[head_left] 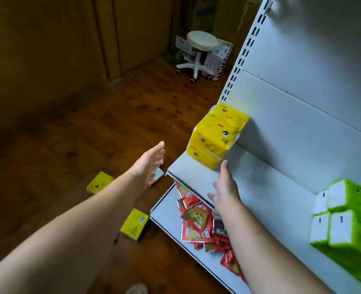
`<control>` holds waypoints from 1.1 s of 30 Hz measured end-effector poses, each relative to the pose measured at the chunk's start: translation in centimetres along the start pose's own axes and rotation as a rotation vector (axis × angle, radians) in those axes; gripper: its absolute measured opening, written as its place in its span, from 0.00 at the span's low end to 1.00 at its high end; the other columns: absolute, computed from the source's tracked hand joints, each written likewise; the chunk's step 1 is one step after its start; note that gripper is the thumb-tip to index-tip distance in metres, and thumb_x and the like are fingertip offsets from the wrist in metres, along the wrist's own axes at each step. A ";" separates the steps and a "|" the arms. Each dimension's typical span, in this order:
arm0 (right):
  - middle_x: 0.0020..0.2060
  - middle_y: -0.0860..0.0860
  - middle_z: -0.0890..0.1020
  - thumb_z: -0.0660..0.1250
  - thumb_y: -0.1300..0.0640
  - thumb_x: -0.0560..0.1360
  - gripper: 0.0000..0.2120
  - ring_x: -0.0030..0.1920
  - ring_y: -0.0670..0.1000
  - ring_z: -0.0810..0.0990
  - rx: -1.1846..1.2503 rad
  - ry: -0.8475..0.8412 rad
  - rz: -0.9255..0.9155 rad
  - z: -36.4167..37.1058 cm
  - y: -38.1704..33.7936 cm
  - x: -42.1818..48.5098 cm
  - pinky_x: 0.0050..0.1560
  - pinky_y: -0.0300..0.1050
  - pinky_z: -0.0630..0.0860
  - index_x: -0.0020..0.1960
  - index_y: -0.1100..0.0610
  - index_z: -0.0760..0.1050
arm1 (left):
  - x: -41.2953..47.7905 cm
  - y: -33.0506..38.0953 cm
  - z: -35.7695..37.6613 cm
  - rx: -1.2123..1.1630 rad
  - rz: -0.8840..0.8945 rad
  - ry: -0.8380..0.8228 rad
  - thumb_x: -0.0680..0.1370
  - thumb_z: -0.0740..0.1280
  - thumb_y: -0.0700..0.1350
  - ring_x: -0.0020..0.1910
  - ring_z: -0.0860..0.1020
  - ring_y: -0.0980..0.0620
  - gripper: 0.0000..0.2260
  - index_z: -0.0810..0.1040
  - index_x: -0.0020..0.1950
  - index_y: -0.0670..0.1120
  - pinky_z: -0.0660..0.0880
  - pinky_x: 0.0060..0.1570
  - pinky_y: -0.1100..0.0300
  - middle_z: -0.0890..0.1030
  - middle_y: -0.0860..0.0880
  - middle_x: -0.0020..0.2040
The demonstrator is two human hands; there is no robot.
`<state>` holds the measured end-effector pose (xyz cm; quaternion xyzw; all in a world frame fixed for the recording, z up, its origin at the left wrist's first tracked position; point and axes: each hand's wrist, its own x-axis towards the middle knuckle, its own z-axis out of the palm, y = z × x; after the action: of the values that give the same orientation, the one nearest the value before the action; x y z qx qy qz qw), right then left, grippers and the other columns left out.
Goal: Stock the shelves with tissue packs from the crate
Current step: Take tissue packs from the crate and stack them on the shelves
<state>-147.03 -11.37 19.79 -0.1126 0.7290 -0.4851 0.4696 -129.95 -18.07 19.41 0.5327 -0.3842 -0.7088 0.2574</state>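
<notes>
Head: two yellow packs (pixel 100 182) (pixel 134 224) on floor (pixel 69 145)

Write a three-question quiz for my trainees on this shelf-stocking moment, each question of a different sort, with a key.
1. True or false: the left hand grips a tissue pack.
2. What lies on the lower shelf? A) bottles B) red snack packets C) books
3. Fill the gap: the tissue packs stacked at the left end of the upper shelf are ____ in colour.
Key: 1 false, it is open and empty; 2 B; 3 yellow.
</notes>
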 end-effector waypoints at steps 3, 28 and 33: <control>0.72 0.55 0.66 0.50 0.36 0.77 0.31 0.69 0.58 0.68 -0.121 -0.093 -0.005 0.6 3.6 -5.2 0.67 0.61 0.66 0.73 0.53 0.60 | -6.6 -2.8 -1.4 -0.082 -0.014 0.052 0.79 0.54 0.59 0.72 0.63 0.50 0.25 0.67 0.71 0.46 0.54 0.70 0.52 0.66 0.49 0.73; 0.68 0.59 0.70 0.56 0.50 0.81 0.21 0.67 0.61 0.69 -0.800 -0.826 0.319 18.1 46.2 -32.2 0.66 0.58 0.68 0.71 0.57 0.64 | -39.7 -46.6 -29.4 -0.191 -0.478 0.746 0.78 0.63 0.48 0.57 0.75 0.50 0.06 0.75 0.53 0.48 0.64 0.52 0.58 0.77 0.48 0.55; 0.61 0.54 0.73 0.57 0.50 0.80 0.21 0.64 0.58 0.72 -1.059 -0.876 0.409 22.0 55.7 -32.6 0.60 0.54 0.72 0.70 0.57 0.66 | -39.3 -55.4 -34.1 -0.114 -0.617 0.899 0.77 0.66 0.46 0.58 0.75 0.44 0.15 0.76 0.60 0.39 0.69 0.59 0.56 0.78 0.45 0.56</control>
<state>-95.98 23.67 -8.64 -0.3710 0.6174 0.1214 0.6829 -83.24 34.83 -8.70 0.8563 -0.0232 -0.4735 0.2049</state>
